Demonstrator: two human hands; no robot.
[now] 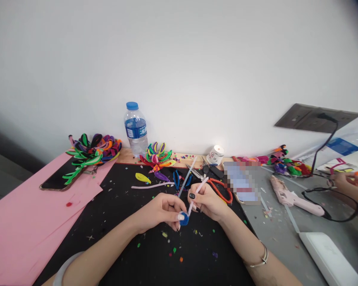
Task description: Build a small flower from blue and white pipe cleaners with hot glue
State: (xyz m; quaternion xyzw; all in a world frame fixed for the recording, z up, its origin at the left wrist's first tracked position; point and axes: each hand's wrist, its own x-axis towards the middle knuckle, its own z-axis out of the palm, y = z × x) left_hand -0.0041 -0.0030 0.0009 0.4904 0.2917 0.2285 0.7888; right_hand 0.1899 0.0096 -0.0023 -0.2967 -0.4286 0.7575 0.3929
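Low over the black mat (113, 254), my left hand (167, 212) pinches a small blue coiled pipe cleaner (183, 219) between thumb and fingers. My right hand (207, 200) is closed on a pale pink pipe cleaner (202, 184), whose lower end meets or nearly touches the blue coil. Just beyond the hands lie another pale pink pipe cleaner (152, 185), a yellow loop (143, 178), a purple loop (161, 177) and blue loops (176, 179). A translucent glue stick (187, 176) lies near them. Scissors with red-orange handles (229, 192) are partly behind my right hand.
At the back are a water bottle (136, 133), bundles of coloured pipe cleaners (95, 149) and a white paper cup (215, 155). A phone (245, 186), a pink glue gun (301, 201) and a white case (328, 254) lie right. Another person's hand (350, 188) is far right.
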